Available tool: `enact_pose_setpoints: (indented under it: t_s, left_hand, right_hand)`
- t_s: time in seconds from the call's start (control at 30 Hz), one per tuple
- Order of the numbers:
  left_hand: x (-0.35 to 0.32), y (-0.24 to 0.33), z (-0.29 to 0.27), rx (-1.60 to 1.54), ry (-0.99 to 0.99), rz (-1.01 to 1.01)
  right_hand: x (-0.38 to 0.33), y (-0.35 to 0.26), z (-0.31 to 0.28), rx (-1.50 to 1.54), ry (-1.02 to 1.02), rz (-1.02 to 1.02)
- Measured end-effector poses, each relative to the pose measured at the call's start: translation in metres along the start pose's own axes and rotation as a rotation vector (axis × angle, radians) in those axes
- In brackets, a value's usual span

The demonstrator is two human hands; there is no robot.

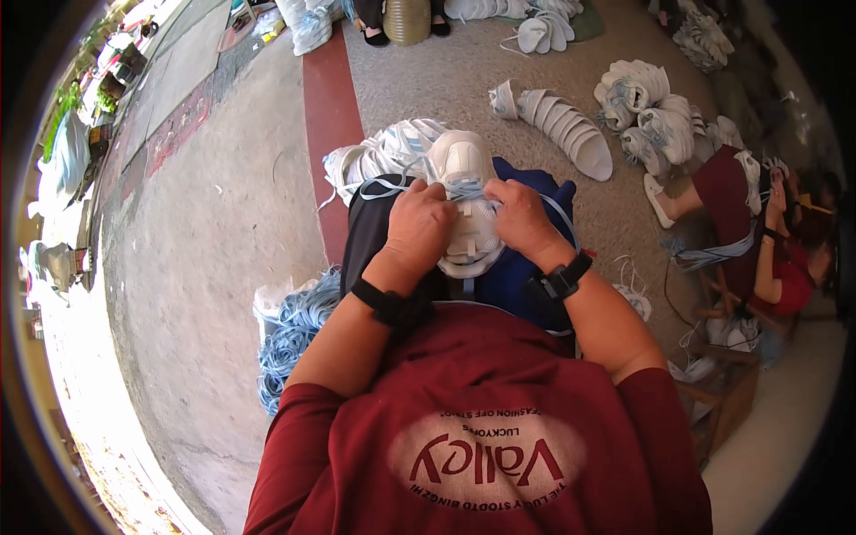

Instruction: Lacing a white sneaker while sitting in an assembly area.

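A white shoe upper (461, 157) rests across my lap, its rounded toe pointing away from me. Pale blue shoelace (465, 190) crosses its middle, between my two hands. My left hand (423, 223) is closed at the upper's left edge, fingertips pinching the lace. On the opposite edge my right hand (528, 221) pinches the lace too, fingers curled. A loose length of lace hangs past each hand. The exact grip of the fingertips is partly hidden by the knuckles. A dark blue cloth (522, 285) lies under the upper on my right thigh.
Stacked white uppers (383, 152) lie just beyond my left knee. A bundle of blue laces (308, 325) sits by my left hip. Ahead to the right are a fanned row of uppers (563, 129) and heaped uppers (646, 107). A co-worker (785, 267) sits at right near a wooden stool (731, 392).
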State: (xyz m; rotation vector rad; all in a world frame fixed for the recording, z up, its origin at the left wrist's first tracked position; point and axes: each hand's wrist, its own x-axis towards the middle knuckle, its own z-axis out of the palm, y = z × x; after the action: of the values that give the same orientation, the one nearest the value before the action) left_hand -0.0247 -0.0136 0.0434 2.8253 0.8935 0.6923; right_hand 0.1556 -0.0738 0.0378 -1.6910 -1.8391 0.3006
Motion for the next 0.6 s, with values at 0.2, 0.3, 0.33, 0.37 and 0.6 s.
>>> enact_pose_setpoints:
  t_s: [0.2,0.3,0.33,0.37,0.6]
  left_hand:
    - [0.004,0.0,0.003,0.008,0.005,0.101]
    - [0.002,-0.001,0.006,-0.026,0.029,0.133]
    - [0.0,-0.002,0.01,-0.034,0.035,0.116]
    - [-0.003,-0.004,0.019,-0.034,0.036,0.115]
    - [-0.002,0.0,0.015,-0.168,0.007,0.074]
  right_hand:
    - [0.006,0.003,-0.012,-0.295,-0.203,-0.318]
    - [0.018,-0.007,-0.02,-0.515,-0.252,-0.439]
    - [0.018,-0.006,-0.02,-0.513,-0.252,-0.438]
    - [0.017,-0.004,-0.02,-0.439,-0.226,-0.508]
    - [-0.006,-0.046,-0.02,0.401,-0.015,-0.527]
